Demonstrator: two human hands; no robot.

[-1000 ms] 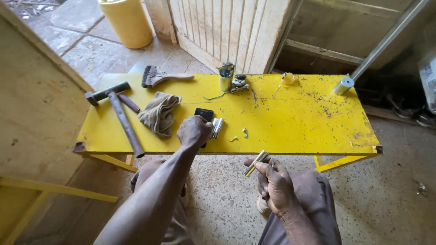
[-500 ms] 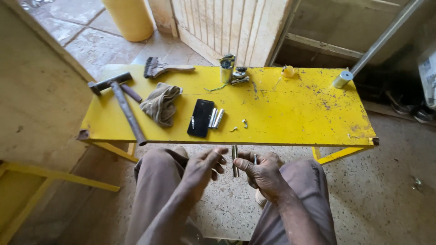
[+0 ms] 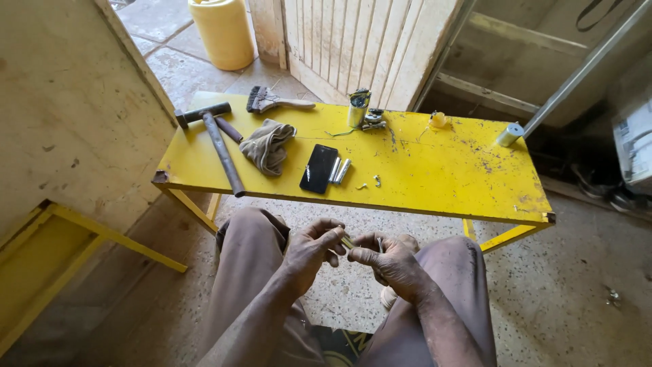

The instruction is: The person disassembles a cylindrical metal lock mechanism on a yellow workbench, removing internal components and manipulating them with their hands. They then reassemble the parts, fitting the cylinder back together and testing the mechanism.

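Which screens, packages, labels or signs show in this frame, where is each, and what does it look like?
Phone: flat on the yellow table beside small metal cylinders; black rectangle, screen dark.
Printed sheet or package: right edge, near the floor; pale with dark print, partly cut off.
Jerrycan: top left; yellow, no label visible.

Bare forearms, no sleeves, dusty brown trousers, left hand [image 3: 309,251], right hand [image 3: 394,261]

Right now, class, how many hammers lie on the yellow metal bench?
1: the dark steel hammer lies at the left end of the yellow metal bench, beside the grey cloth. None seems hidden.
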